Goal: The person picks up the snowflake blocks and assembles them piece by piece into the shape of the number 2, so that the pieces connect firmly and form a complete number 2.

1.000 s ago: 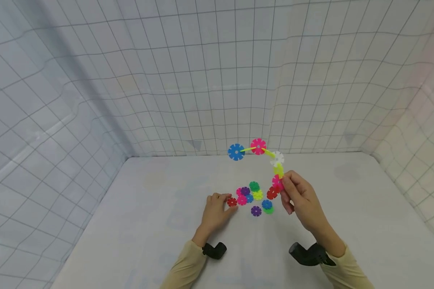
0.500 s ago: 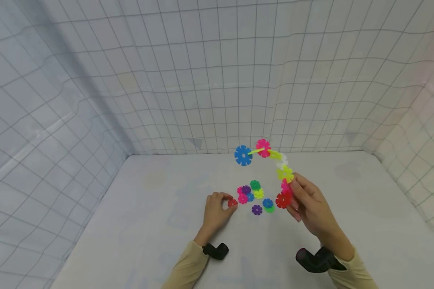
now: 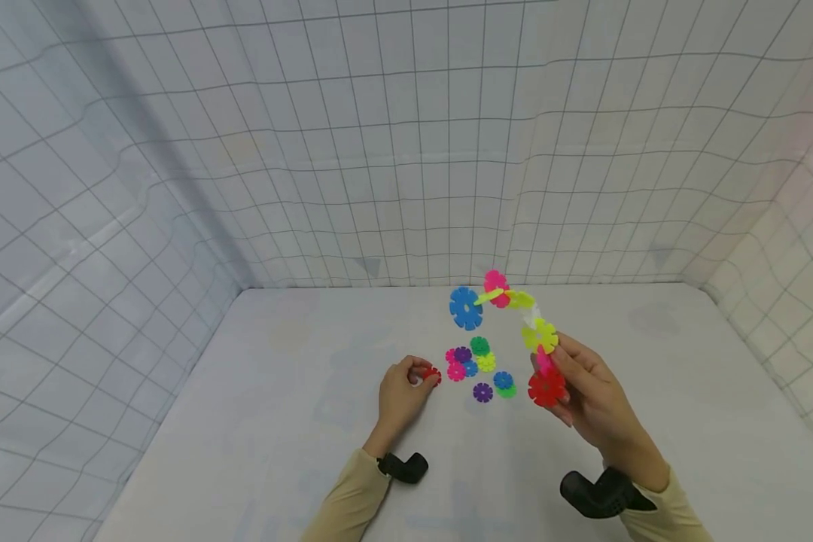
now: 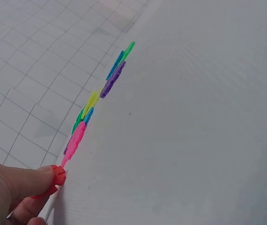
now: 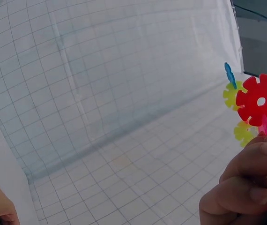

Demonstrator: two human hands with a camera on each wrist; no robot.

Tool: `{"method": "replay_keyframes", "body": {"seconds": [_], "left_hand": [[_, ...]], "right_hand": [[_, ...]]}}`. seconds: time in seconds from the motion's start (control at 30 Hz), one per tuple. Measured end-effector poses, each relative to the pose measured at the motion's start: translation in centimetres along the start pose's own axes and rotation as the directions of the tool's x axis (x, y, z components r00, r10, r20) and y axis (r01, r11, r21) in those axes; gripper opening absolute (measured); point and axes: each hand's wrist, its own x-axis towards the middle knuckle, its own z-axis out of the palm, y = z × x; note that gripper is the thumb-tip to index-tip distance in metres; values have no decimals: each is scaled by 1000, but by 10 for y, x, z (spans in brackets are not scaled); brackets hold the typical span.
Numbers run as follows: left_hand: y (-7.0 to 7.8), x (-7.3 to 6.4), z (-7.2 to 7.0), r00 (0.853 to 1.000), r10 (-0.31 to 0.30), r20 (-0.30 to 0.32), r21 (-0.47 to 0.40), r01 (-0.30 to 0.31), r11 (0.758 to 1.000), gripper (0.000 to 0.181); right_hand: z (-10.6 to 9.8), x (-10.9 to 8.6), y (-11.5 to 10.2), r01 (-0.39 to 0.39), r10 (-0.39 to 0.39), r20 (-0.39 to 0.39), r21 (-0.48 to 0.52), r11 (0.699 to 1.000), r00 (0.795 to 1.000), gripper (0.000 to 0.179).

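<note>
My left hand [image 3: 400, 395] pinches a red notched plastic disc [image 4: 59, 176] between thumb and fingers, low over the white table. With my right hand [image 3: 595, 391] I hold up a curved chain of interlocking snowflake discs [image 3: 542, 336]. One end of the chain is a large-looking blue disc [image 3: 465, 308]; a red disc [image 5: 260, 100] forms the end nearest my fingers. Pink, yellow and white discs link the two. My fingers grip near the pink disc [image 3: 544, 361] beside that red end, partly hiding it.
Between the hands lie several loose discs: pink [image 3: 456, 371], green [image 3: 479, 345], yellow [image 3: 486, 362], and a purple one [image 3: 483, 392] nearer me. A blue disc [image 3: 503, 380] overlaps a light green one [image 3: 508, 391]. Grid-patterned sheeting [image 3: 406, 188] rises behind the white table [image 3: 278, 421].
My left fingers have closed on the red disc and lifted it slightly. My right hand has moved right and toward me, turning the chain so its red end faces the head camera.
</note>
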Motion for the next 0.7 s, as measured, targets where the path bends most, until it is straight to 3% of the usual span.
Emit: {"method": "replay_keyframes", "body": {"seconds": [0.2,0.43,0.57,0.7], "left_hand": [[-1,0,2,1000,16,-17,-36,-17,999,13],[4,4,0,999,-12,-32,-161,7,987,13],[16,6,-6,999,-30,44,-261,40,965,16],[41,3,-21,988,-22,152,-382,79,921,22]], "right_hand": [[0,-1,1,-8,8,-6,2,1000,1000,33],[-2,0,3,-13,13,-15,11,1000,1000,31],[-3,1,4,-5,5,-13,2,1000,1000,32],[-3,2,4,-19,16,-53,-63,998,998,29]]}}
